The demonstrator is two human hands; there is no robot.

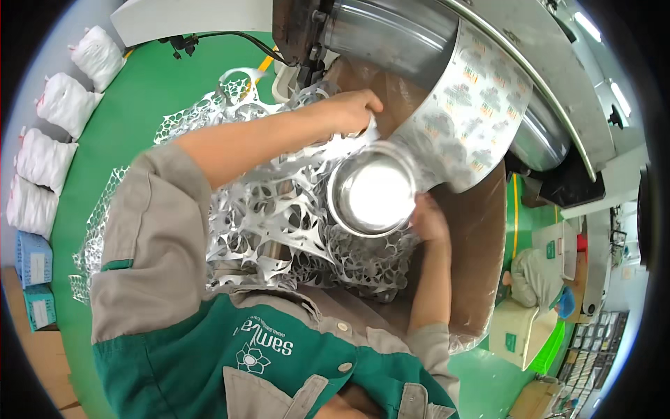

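Observation:
My left hand [352, 113] is closed on the edge of a silvery-white scrap sheet [293, 209] full of punched holes. The sheet spreads in tangled folds below my left forearm. My right hand [429, 221], blurred, grips the right rim of a round shiny metal bowl [377, 190], whose bright inside faces up. This bowl lies just below my left hand, over the scrap. Around both hands stands a big brown carton [469, 251] lined with clear plastic. Darker crumpled punched scrap [373, 262] lies inside it.
A printed silvery sheet [467, 105] hangs from the machine's metal rollers [398, 31] above the carton. White bundled sacks [45, 150] and blue boxes [35, 258] line the left wall. At right are a cream bin [520, 332] and a person in grey [537, 279].

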